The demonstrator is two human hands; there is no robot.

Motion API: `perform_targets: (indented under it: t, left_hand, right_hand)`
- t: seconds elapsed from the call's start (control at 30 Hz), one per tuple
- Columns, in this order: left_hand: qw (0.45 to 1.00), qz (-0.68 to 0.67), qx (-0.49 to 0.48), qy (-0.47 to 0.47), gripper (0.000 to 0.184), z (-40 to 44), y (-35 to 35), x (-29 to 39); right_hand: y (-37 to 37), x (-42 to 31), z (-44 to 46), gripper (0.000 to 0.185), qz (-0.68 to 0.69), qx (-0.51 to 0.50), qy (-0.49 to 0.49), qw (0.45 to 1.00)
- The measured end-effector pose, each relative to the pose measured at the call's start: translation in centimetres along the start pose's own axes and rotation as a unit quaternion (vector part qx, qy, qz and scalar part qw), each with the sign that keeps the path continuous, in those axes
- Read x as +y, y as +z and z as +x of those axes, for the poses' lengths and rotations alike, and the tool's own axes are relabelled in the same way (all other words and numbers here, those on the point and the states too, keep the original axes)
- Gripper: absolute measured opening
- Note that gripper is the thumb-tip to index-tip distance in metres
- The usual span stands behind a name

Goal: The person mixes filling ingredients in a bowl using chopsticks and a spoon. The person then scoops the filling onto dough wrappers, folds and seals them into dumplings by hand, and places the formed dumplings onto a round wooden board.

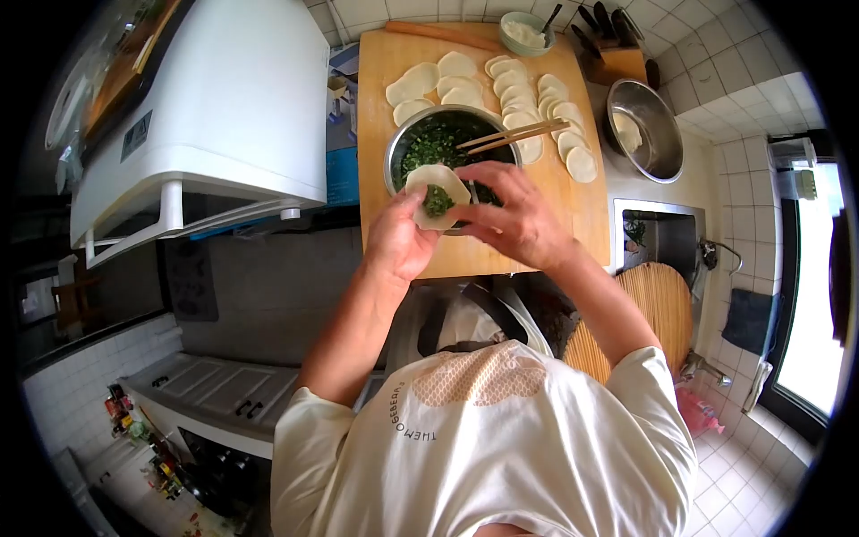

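Over the near side of the metal bowl [479, 123], you've got your dough wrapper [431, 176] sitting in your left hand [398, 234], a dab of green filling [438, 202] in its middle. It's pretty much round, so no clear long axis; it's a bit cupped, filled face up towards the camera. Your left hand is half closed around it, thumb over its left edge. Your right hand [514, 210] is at the wrapper's right side, fingers curled, thumb and index spread into a loose C; can't tell if they're actually pinching the edge. The chopsticks [514, 137] do have a proper long axis: they lie across the bowl's right rim, thin tips inside it, thick ends pointing right and slightly away from you. Past the bowl and off to its right, flat wrappers [582, 165] lie in overlapping rows on your wooden board [488, 259], the rolling pin [443, 36] runs sideways well beyond it, and a big steel basin [658, 134] stands to its right.
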State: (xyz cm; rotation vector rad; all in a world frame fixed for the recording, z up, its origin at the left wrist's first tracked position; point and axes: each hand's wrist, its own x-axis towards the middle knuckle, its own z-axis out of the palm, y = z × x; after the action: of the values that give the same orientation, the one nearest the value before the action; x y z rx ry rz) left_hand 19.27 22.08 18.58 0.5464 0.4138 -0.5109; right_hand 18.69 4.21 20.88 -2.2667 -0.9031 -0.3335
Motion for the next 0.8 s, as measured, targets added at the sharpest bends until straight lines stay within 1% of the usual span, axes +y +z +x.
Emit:
perform_targets:
  t: [0.03,0.1,0.13,0.23,0.3,0.4,0.43,0.5,0.57,0.6,0.67,0.7,0.77,0.8]
  left_hand:
    - [1.0,0.002,-0.001,-0.001,0.027,0.0,-0.1,-0.2]
    - [0.997,0.072,-0.031,0.019,0.027,0.2,-0.5,-0.5]
    - [0.997,0.073,-0.031,0.019,0.027,0.3,-0.5,-0.7]
    - [0.996,0.079,-0.024,0.019,0.025,0.2,-0.1,-0.9]
    - [1.0,0.0,0.0,-0.003,0.025,0.0,0.4,-0.7]
    - [1.0,-0.014,0.007,0.014,0.028,0.6,-0.3,-1.1]
    - [1.0,-0.015,0.007,0.014,0.028,0.8,-0.9,-1.3]
    - [0.999,0.032,-0.015,0.021,0.029,1.0,-1.5,-1.4]
    - [1.0,0.024,-0.004,0.012,0.029,0.5,-1.5,-1.7]
    - [1.0,0.017,0.006,0.004,0.028,0.3,-1.5,-1.8]
    - [1.0,0.013,0.0,0.006,0.028,0.0,-1.2,-1.8]
    - [1.0,0.009,-0.006,0.008,0.028,-0.1,-1.2,-1.9]
    - [1.0,0.009,-0.014,0.013,0.029,-0.4,-1.3,-2.2]
    - [1.0,0.01,-0.02,0.02,0.03,-0.5,-1.3,-2.3]
  right_hand:
    - [0.3,-0.5,0.3,0.026,0.001,0.011,-0.029,1.0]
    - [1.2,-0.6,0.4,0.026,-0.006,0.019,-0.04,0.999]
    - [1.7,-0.6,0.3,0.025,-0.012,0.025,-0.052,0.998]
    - [2.6,-0.6,0.2,0.025,-0.011,0.048,-0.045,0.998]
    - [2.8,-0.7,0.0,0.027,-0.006,0.059,-0.038,0.998]
    - [3.1,-1.0,-0.4,0.025,-0.01,0.055,-0.021,0.998]
    - [3.3,-1.3,-0.3,0.022,-0.007,0.07,-0.011,0.997]
    - [3.6,-1.5,-0.1,0.019,-0.005,0.085,-0.001,0.996]
    - [4.0,-1.6,0.0,0.015,0.065,0.131,0.078,0.986]
    - [4.1,-1.7,0.1,0.015,0.064,0.13,0.078,0.986]
    - [4.4,-1.9,0.4,0.011,0.119,0.161,0.204,0.958]
    - [4.4,-1.8,0.6,0.011,0.118,0.161,0.205,0.958]
    - [4.6,-1.4,0.9,0.01,0.195,0.157,0.254,0.934]
    - [4.6,-1.3,1.1,0.01,0.194,0.157,0.254,0.934]
